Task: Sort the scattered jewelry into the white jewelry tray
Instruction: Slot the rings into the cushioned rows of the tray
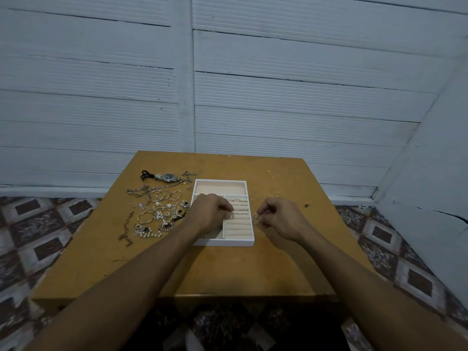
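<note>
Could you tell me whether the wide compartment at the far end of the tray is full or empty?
Empty: the far compartment of the white jewelry tray shows only bare beige lining, with no jewelry visible inside.

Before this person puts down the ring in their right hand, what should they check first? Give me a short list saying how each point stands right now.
1. Ring firmly held by right hand: ok, pinched at the fingertips beside the tray.
2. Free ring rolls left in the white jewelry tray: ok, the nearer rolls look bare.
3. Left hand out of the way: not ok, it rests over the tray, at the ring rolls' edge.
4. What the left hand holds: cannot tell, a small ring seems to be at its fingertips.
5. Tray steady on the table: ok, it lies flat.
6. Work remaining: not ok, the jewelry pile remains left of the tray.
</note>
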`<state>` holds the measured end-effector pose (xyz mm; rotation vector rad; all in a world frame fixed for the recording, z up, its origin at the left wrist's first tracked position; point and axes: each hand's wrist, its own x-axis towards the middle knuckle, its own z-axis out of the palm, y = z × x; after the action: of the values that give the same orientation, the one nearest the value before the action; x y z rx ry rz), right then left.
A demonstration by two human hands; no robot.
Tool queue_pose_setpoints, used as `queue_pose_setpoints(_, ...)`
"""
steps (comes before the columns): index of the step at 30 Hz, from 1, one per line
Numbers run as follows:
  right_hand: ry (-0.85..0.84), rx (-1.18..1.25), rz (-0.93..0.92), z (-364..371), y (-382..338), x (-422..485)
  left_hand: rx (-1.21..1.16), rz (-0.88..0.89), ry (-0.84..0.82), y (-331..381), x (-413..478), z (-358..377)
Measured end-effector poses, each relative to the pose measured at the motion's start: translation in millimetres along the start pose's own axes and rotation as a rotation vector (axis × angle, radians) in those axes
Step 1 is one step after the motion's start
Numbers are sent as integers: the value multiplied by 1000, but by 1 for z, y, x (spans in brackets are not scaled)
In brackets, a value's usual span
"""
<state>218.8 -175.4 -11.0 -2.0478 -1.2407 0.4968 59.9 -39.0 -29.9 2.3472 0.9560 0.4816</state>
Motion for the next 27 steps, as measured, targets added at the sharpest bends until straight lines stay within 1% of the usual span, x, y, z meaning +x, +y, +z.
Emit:
queue_pose_setpoints(5,5,2,7,1,-1,0,21,14,11,0,1,0)
queue_pose_setpoints(8,10,-12,-5,1,-1,0,60,29,-27,1,4,-1)
queue_pose_setpoints(17,8,-26,-15,2,-1,-2,322,171,-150,11,11,-6)
queue_pose_setpoints(27,25,-2,-19,2,-2,1,391,187,-131,15,16,-6)
